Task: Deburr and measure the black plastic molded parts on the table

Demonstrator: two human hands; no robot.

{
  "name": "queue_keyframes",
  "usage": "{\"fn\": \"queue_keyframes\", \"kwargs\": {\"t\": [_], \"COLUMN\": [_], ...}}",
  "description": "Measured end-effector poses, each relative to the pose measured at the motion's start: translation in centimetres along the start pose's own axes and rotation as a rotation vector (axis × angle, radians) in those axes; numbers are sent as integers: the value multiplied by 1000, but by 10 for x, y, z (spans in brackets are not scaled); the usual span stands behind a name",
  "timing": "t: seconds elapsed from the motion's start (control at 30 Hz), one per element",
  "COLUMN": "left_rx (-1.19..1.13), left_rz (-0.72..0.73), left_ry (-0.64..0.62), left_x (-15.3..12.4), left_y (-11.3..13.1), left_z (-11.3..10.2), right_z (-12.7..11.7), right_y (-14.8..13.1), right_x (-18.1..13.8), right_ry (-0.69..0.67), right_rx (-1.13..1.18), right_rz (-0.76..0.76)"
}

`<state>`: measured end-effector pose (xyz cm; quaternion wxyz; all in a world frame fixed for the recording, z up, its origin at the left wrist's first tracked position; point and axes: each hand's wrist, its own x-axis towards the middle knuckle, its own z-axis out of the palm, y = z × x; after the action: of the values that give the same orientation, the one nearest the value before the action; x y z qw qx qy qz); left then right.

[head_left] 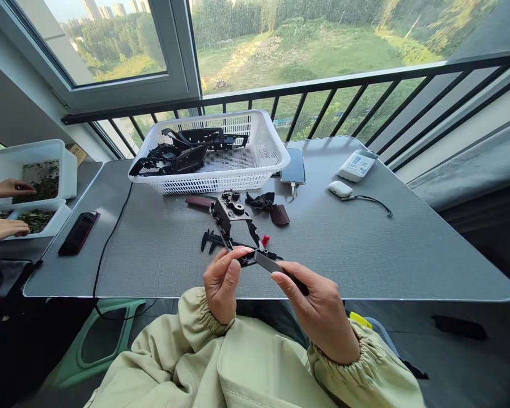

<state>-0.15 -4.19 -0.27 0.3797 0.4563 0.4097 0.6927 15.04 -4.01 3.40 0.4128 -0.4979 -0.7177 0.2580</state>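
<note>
My left hand (221, 281) is closed on the near end of a black plastic frame part (230, 218), holding it up over the grey table (365, 249). With its fingers pinched, my right hand (318, 309) grips a flat dark tool (274, 266) whose tip rests against the part. A black caliper (212, 239) lies on the table just behind the part. Beside it sits a small red piece (265, 240).
A white basket (221, 164) holds several black plastic parts. Nearby lie dark scraps (266, 202), a phone (294, 167), a white charger (340, 188) and a white pack (357, 165). At left, another person's hands (6, 207) reach into white trays, beside a black remote (79, 232).
</note>
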Motion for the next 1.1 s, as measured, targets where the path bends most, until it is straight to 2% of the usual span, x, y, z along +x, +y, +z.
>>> {"fn": "queue_keyframes", "kwargs": {"t": [0.23,0.67,0.93,1.1], "left_rx": [-56,15,-39,-75], "left_rz": [76,60,51,57], "left_ry": [-48,-29,-19,-21], "left_x": [-2,-3,-5,-5], "left_y": [-1,0,0,0], "left_z": [1,1,3,3], "right_z": [2,6,4,6], "right_y": [-3,-4,-2,-2], "right_x": [-1,-2,-2,-3], "right_ry": [-10,-6,18,15], "right_rx": [-3,-17,-34,-26], "right_rz": [-45,-65,-17,-43]}}
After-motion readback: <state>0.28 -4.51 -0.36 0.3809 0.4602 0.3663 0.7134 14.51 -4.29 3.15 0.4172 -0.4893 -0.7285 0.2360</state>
